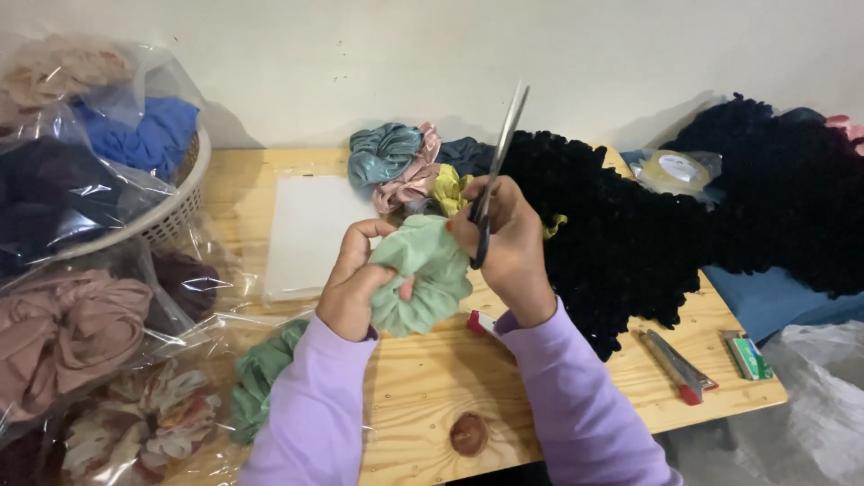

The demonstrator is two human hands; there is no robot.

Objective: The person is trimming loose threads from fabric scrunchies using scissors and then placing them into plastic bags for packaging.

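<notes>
Left hand (353,288) pinches the mint green scrunchie (421,274) just in front of the black scrunchie pile (621,225) on the desk (423,378), right hand (508,243) closed around scissors (495,171), whose blades could likely nick fabric or fingers

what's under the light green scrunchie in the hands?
Under the light green scrunchie lies the bare wooden table, and a red-tipped object pokes out beside the right hand. The left hand and the fabric cover the rest.
</notes>
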